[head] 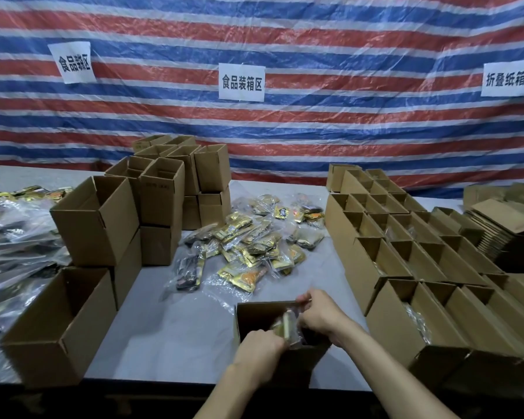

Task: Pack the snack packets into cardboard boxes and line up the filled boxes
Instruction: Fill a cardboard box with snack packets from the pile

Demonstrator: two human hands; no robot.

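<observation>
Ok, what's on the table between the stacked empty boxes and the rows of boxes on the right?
A loose pile of snack packets on the grey table, shown in the head view.

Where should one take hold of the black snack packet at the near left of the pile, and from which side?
Likely its near short edge, from above on the person's side. The black plastic snack packet lies flat on the grey table with that end free, while gold foil packets crowd its right.
</observation>
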